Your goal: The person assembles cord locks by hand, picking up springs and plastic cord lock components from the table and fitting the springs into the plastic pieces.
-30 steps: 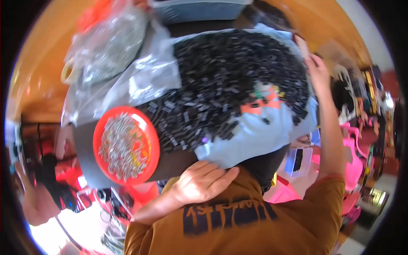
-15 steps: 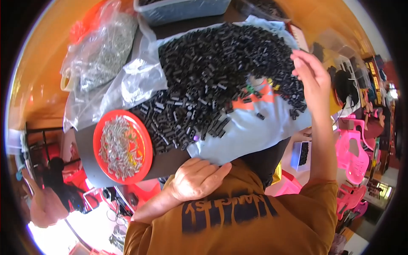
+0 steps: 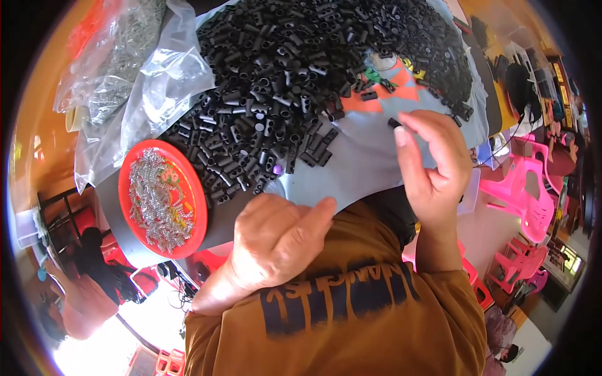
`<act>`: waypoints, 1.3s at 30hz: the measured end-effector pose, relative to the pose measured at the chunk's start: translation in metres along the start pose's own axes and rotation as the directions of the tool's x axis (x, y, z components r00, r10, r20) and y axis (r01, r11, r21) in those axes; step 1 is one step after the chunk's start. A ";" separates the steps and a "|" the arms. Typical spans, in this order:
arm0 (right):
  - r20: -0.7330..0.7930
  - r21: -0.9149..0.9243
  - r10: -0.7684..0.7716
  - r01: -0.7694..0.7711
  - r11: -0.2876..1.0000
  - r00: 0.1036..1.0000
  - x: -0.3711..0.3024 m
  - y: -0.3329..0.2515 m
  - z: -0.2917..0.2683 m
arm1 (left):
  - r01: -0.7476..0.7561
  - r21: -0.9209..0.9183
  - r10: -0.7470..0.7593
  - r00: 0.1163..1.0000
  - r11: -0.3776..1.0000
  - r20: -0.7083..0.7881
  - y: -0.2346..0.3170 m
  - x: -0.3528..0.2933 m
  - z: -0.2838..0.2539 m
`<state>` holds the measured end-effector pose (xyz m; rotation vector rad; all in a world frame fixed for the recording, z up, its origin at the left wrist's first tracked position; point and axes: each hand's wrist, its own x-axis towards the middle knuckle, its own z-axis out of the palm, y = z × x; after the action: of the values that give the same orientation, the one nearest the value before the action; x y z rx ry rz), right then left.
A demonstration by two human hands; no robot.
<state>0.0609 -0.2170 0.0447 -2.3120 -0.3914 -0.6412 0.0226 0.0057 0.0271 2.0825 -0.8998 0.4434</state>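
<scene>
My right hand is raised over the near right part of the light blue cloth. Its thumb and index finger pinch a small black plastic piece. My left hand is closed at the table's near edge, in front of my brown shirt, with the thumb laid out to the right. Whatever its curled fingers may hold is hidden. Beyond both hands spreads a large heap of small black tubular plastic pieces, and a few lie loose on the cloth. To the left stands a round red plate of small metal springs.
A clear plastic bag of metal parts lies at the far left. Small green clips and a purple bit show among the black pieces. Pink plastic chairs stand on the floor to the right.
My right hand has come from the heap's right edge toward me, now with a black piece visible in its fingertips. My left hand remains closed near the table edge. The view has shifted.
</scene>
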 end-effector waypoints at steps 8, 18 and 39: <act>-0.029 -0.051 0.141 -0.143 0.988 0.990 -0.016 0.022 -0.007 | 0.029 0.117 -0.033 0.999 0.993 0.034 -0.005 0.021 0.015; 0.168 -0.198 0.098 -0.064 0.978 0.981 -0.008 0.024 -0.003 | -0.015 0.123 0.005 0.997 0.992 0.081 -0.003 0.023 0.017; 0.587 0.679 0.098 -0.556 0.479 0.803 0.002 -0.043 -0.003 | -0.055 -0.190 0.019 0.982 0.980 -0.186 -0.005 0.023 -0.006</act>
<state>0.0426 -0.1884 0.0715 -1.4644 -0.3288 0.3377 0.0418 0.0020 0.0412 1.8173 -0.8385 0.5359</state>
